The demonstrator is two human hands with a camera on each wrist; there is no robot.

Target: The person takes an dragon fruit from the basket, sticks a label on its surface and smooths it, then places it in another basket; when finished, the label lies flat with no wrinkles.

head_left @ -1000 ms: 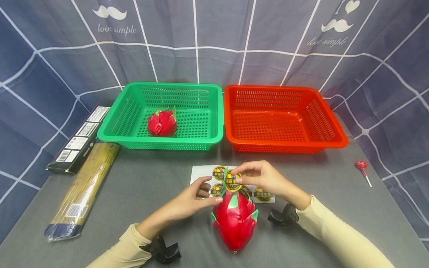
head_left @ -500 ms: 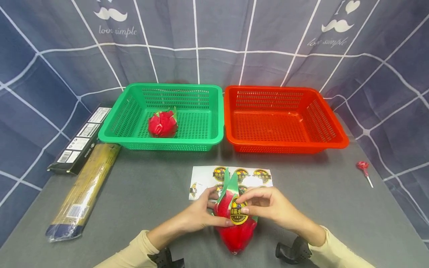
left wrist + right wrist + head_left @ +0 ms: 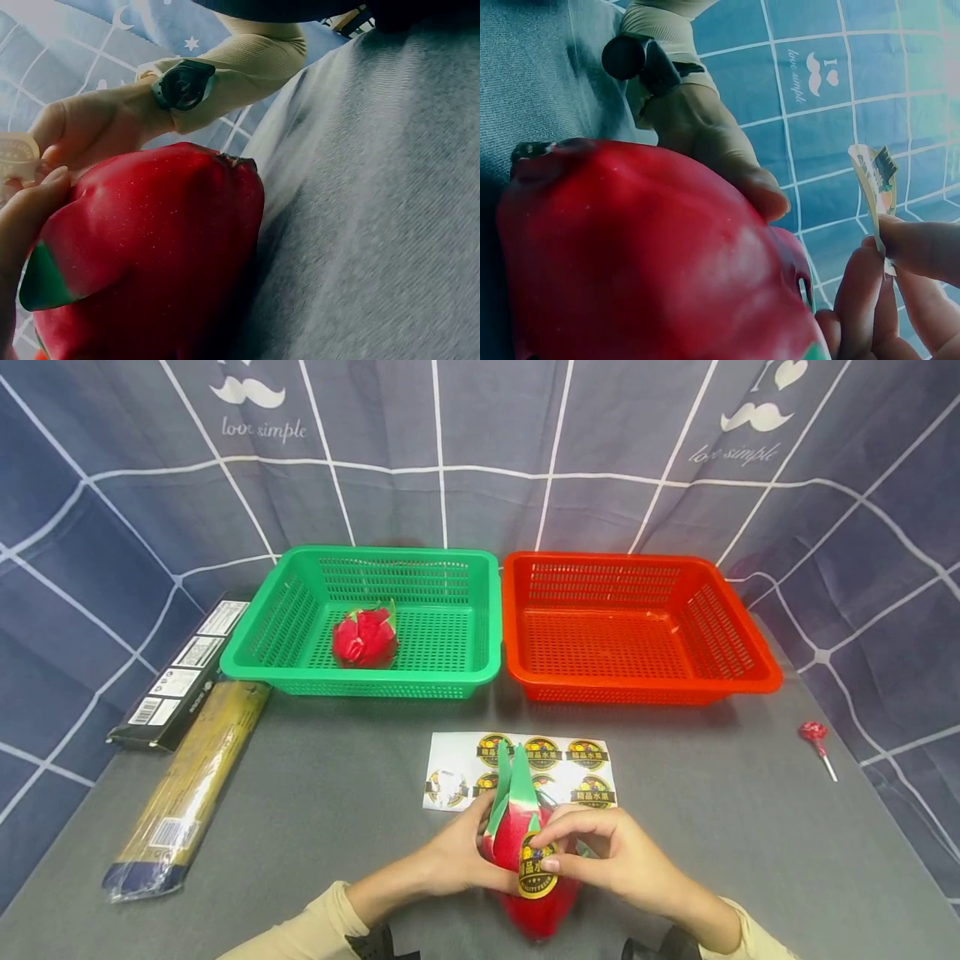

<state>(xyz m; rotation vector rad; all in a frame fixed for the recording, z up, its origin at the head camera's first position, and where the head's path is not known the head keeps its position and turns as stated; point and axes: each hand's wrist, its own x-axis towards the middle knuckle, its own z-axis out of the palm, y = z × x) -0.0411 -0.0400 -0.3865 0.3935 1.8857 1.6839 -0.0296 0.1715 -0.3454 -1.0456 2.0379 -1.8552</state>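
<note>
A red dragon fruit with green leaf tips (image 3: 540,917) is at the front middle in the head view, its leaves pointing away. My left hand (image 3: 459,853) grips it from the left, thumb over its upper side. Between thumb and fingertips of my right hand (image 3: 621,862) is a round black-and-gold sticker (image 3: 537,868), held in front of the fruit. The right wrist view shows this sticker (image 3: 874,180) edge-on, off the fruit's skin. Behind the fruit lies a white sticker sheet (image 3: 454,755) with several similar stickers, partly hidden by leaves and hands.
At the back stand a green basket (image 3: 360,676) with another dragon fruit (image 3: 364,638) inside and a red basket (image 3: 641,679) on its right. A black box (image 3: 180,681) and a yellow plastic-wrapped pack (image 3: 191,785) lie left. A lollipop (image 3: 813,735) lies far right.
My right hand has brought the sticker from above the sheet down toward me, over the fruit. The left hand, first beside the fruit's leaves, has moved nearer and now grips its body.
</note>
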